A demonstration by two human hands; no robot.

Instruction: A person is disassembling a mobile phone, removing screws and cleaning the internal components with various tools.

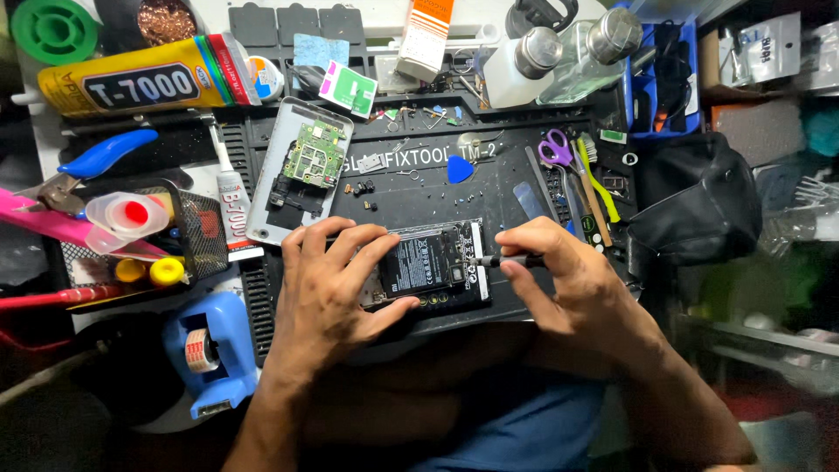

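Observation:
An opened smartphone (430, 264), back cover off and black battery showing, lies on a dark repair mat (411, 188). My left hand (328, 284) grips the phone's left end, fingers over the top edge and thumb under the battery. My right hand (568, 280) holds a thin black screwdriver (507, 260) whose tip touches the phone's right edge. Above and to the left lies a silver phone back shell (273, 188) with a green circuit board (315, 153) on it.
Tiny screws (363, 188) and a blue pick (460, 169) lie on the mat. A yellow glue tube (140, 83), blue tape dispenser (210, 350), mesh basket (197, 232), purple scissors (556, 149), bottles (524, 65) and a black pouch (695, 205) surround it.

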